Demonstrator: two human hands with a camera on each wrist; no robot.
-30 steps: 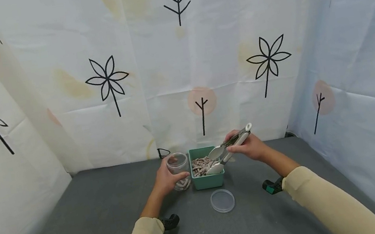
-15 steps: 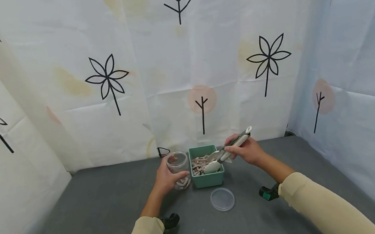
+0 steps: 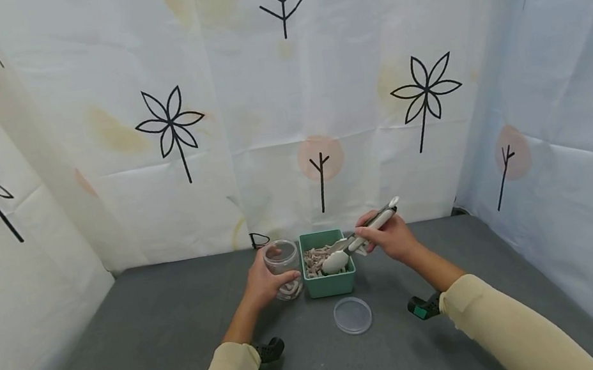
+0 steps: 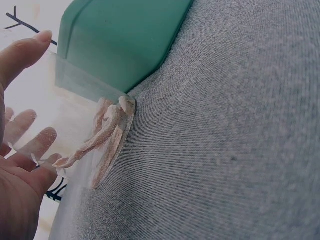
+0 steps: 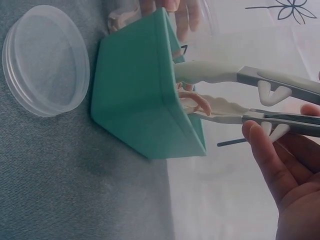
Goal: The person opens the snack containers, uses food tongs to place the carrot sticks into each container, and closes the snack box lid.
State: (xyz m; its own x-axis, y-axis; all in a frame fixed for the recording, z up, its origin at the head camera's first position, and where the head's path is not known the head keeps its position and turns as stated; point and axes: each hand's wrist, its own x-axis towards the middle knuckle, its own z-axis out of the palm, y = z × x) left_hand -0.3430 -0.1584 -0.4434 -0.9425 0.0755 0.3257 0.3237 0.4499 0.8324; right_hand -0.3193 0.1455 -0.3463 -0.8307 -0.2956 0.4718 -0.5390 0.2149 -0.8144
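Observation:
My left hand [image 3: 260,284] holds a clear plastic jar [image 3: 286,265] upright on the table, thumb and fingers around its wall. A few pale, twisted strips [image 4: 100,137] lie at the jar's bottom in the left wrist view. Right beside the jar stands a green rectangular bin [image 3: 331,286] with many similar strips [image 3: 315,258] inside. My right hand [image 3: 393,241] grips white-and-grey kitchen tongs [image 3: 373,230], whose tips reach down into the bin. In the right wrist view a curved strip [image 5: 199,102] shows between the tong arms; the tips are hidden by the bin wall.
A round clear lid [image 3: 353,316] lies on the dark grey table [image 3: 182,345] in front of the bin. Patterned white cloth [image 3: 256,114] hangs behind the table and at both sides. Each wrist wears a black camera mount [image 3: 270,350].
The tongs have gone lower into the bin, and their arms have drawn closer together. My right wrist has moved slightly left. The left hand and jar stay in place.

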